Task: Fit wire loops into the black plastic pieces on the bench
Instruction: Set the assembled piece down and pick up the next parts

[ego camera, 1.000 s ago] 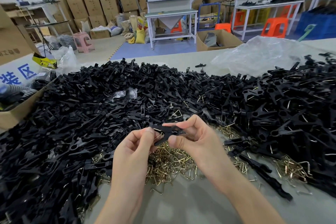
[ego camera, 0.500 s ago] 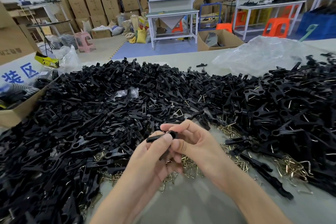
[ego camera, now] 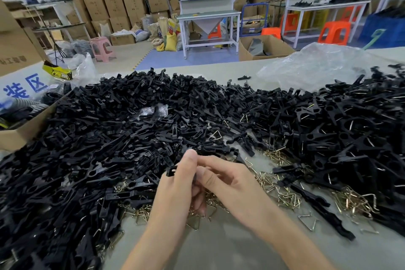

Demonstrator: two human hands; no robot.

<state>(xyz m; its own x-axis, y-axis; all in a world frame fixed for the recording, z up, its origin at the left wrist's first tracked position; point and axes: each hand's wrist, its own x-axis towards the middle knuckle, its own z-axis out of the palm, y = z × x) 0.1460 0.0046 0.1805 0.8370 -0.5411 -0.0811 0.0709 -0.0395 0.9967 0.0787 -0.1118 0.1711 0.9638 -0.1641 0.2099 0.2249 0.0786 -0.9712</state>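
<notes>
My left hand (ego camera: 177, 184) and my right hand (ego camera: 223, 180) meet over the bench, both gripping one black plastic piece (ego camera: 171, 170). Only its left tip shows past my left fingers; the rest is hidden between the hands. Whether a wire loop sits in it cannot be seen. Loose brass-coloured wire loops (ego camera: 282, 195) lie scattered under and right of my hands. A deep heap of black plastic pieces (ego camera: 109, 138) covers the bench left and behind. A second heap with wire glinting in it (ego camera: 350, 138) lies at the right.
An open cardboard box (ego camera: 19, 136) stands at the bench's left edge. A crumpled clear plastic bag (ego camera: 317, 66) lies at the back right. Bare bench surface (ego camera: 219, 247) shows between my forearms. White workbenches, stools and stacked cartons stand on the floor beyond.
My hands have closed together and dropped slightly toward me. The black piece, held out flat between fingertips a second ago, is now mostly covered by both hands.
</notes>
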